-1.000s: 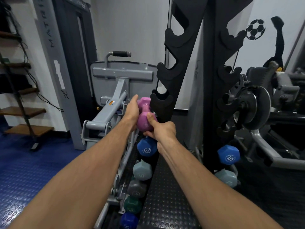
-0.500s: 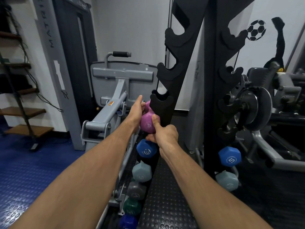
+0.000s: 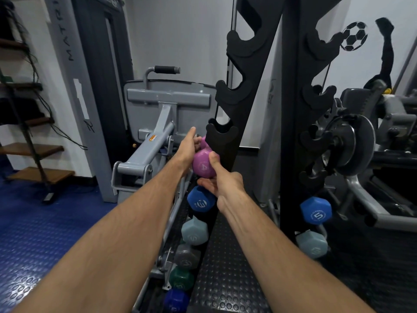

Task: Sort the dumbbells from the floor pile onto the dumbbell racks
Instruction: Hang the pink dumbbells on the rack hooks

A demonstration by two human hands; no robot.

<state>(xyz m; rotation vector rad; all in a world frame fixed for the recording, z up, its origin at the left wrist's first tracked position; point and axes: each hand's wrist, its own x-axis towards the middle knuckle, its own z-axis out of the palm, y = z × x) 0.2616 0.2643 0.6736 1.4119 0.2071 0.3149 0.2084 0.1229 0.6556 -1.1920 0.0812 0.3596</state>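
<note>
A purple dumbbell marked 4 sits against the left upright of the black dumbbell rack, just below an empty cradle. My left hand holds its far side, fingers wrapped behind it. My right hand grips its near head from below, thumb pressed on the front. Beneath it the left upright carries a blue dumbbell marked 3, then light-blue, grey, green and dark-blue ones. The rack's right upright holds a blue dumbbell marked 5 above a light-blue one.
A grey weight machine stands right behind the rack's left side. Another machine with a round plate crowds the right. Wooden steps rise at far left over blue rubber flooring. Upper rack cradles are empty.
Both hands have carried the purple dumbbell to the right and slightly down, in against the rack's left upright, so its far head is now partly hidden behind the cradle.
</note>
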